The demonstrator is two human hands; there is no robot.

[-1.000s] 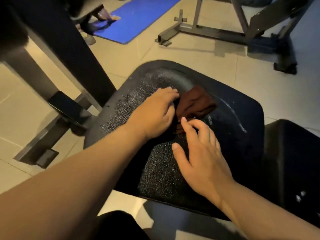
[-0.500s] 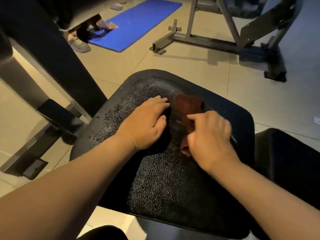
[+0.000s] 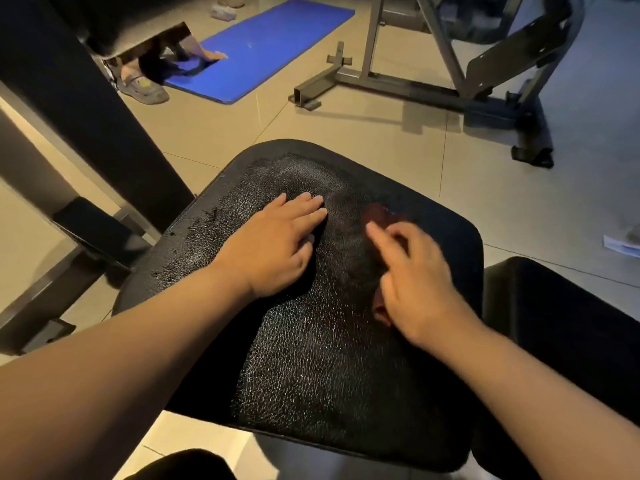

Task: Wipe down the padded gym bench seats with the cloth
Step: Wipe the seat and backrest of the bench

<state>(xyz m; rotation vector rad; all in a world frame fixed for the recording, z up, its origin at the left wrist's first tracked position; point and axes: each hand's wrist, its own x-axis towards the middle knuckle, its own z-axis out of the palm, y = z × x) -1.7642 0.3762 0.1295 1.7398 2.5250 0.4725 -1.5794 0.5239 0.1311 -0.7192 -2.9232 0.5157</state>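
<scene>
Tiled gym flooring surrounds the black padded seat [image 3: 311,358]. On its far right part the reddish-brown cloth [image 3: 375,213] lies under my right hand [image 3: 415,275], whose fingers are blurred and partly curled; I cannot tell the grip. My left hand [image 3: 273,247] rests flat, fingers straight. I judge this mid-wipe; next, sweep the near half. No writing is legible.

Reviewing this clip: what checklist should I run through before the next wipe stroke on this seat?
1. Cloth on seat: ok.
2. Right hand over the cloth: ok.
3. Its grip on the cloth: cannot tell, blurred.
4. Left hand flat on the seat, apart from the cloth: ok.
5. Seat surface intact: not ok, cracked all over.
</scene>
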